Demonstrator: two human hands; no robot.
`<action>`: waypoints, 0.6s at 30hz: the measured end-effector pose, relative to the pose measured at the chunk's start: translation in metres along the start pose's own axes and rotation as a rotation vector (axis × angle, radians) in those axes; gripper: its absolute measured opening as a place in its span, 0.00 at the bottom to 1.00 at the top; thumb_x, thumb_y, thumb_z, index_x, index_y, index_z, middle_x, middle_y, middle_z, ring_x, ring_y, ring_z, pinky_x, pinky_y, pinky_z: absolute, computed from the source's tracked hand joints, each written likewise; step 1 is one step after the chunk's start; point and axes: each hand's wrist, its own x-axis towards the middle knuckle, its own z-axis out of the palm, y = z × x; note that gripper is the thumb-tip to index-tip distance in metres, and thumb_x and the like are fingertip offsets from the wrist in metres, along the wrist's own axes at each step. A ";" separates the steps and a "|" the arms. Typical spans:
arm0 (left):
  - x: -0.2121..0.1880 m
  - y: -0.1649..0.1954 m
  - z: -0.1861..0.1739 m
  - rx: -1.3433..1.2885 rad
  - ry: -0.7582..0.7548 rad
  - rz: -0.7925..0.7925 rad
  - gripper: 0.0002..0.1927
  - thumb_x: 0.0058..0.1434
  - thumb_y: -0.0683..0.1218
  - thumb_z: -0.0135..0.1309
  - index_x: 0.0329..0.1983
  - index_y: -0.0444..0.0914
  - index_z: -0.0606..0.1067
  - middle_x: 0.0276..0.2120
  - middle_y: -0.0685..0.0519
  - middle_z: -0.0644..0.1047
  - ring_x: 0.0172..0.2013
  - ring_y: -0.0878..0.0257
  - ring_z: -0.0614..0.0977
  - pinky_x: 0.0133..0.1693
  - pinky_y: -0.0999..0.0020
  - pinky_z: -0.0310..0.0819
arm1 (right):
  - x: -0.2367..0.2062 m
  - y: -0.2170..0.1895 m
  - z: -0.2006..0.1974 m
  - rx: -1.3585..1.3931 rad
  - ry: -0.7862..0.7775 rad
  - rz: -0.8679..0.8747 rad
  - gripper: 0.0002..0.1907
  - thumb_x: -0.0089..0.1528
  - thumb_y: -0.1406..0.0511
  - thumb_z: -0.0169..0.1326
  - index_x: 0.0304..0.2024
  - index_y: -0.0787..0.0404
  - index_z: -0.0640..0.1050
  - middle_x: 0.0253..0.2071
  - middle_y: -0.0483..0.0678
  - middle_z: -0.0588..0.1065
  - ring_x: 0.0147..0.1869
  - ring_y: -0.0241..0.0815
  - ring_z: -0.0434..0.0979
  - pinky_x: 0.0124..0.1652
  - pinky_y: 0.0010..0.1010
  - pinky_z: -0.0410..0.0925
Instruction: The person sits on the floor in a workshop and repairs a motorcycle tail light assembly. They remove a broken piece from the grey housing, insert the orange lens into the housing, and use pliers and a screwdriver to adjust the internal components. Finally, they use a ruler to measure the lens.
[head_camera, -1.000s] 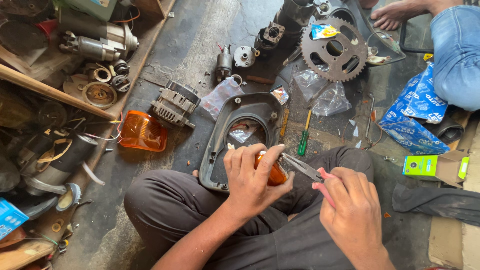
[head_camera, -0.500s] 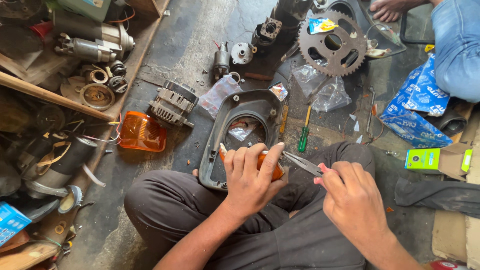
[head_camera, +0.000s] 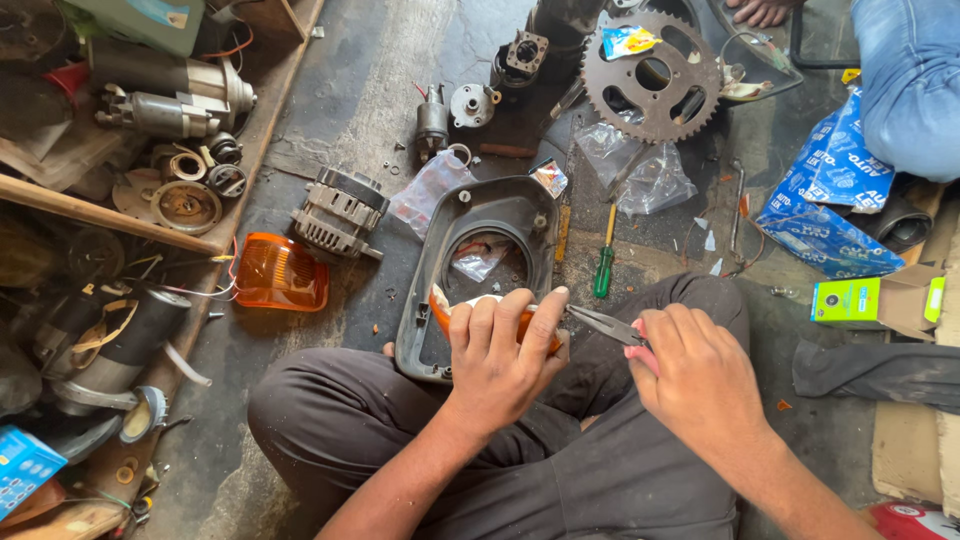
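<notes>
I see a vehicle repair workshop floor: beyond my fingers lie a sprocket, an alternator, a starter motor and an orange indicator lens on grimy concrete.

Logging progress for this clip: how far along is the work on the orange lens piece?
Done: nothing looks finished. The grey housing lies bare on the floor, and a second orange lens sits apart. In hand: the left hand grips the orange lens piece while the right hand works needle-nose pliers at its edge. Left: the piece is not yet in the housing.
</notes>
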 end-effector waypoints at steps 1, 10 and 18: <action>-0.001 0.001 0.000 0.015 -0.005 0.002 0.27 0.58 0.49 0.63 0.62 0.44 0.75 0.48 0.52 0.71 0.47 0.53 0.71 0.54 0.53 0.60 | -0.001 0.000 0.001 -0.008 -0.009 0.003 0.15 0.52 0.65 0.62 0.39 0.64 0.75 0.34 0.49 0.73 0.39 0.51 0.75 0.36 0.42 0.68; -0.005 0.004 0.011 0.064 -0.027 -0.048 0.26 0.59 0.49 0.60 0.62 0.43 0.75 0.48 0.50 0.72 0.47 0.52 0.72 0.54 0.52 0.61 | -0.003 0.011 0.032 0.163 0.039 0.084 0.09 0.55 0.67 0.60 0.34 0.63 0.74 0.33 0.52 0.78 0.36 0.57 0.79 0.33 0.46 0.70; -0.014 0.003 0.027 0.179 -0.024 0.040 0.24 0.63 0.47 0.58 0.64 0.43 0.74 0.49 0.50 0.73 0.48 0.52 0.73 0.53 0.55 0.63 | -0.034 0.014 0.088 0.553 -0.134 0.424 0.08 0.57 0.69 0.59 0.32 0.63 0.72 0.21 0.55 0.71 0.27 0.60 0.70 0.28 0.43 0.68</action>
